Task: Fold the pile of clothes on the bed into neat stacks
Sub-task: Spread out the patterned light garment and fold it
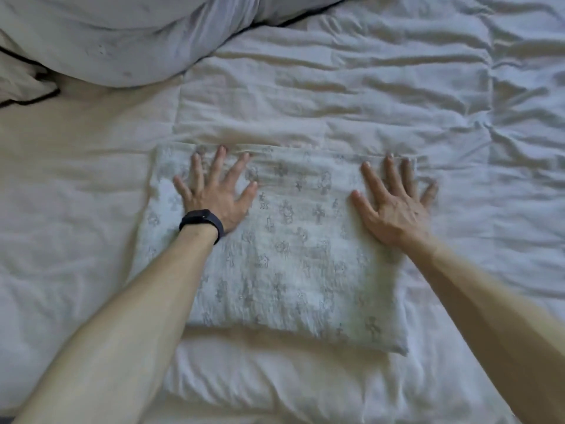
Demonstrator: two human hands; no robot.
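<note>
The scene is taken by one wide-angle camera worn on the head, aimed forward and steeply down. The folded cloth (pixel 284 255) is held centre-frame at close range. Beyond the cloth a pillow (pixel 122 41) is caught. Upon the cloth the left hand (pixel 214 194) and right hand (pixel 394 209) are framed.

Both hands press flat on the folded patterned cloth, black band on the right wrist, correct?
No: the head view shows the black band on the left wrist. Left hand and right hand do press flat on the patterned cloth.
</note>
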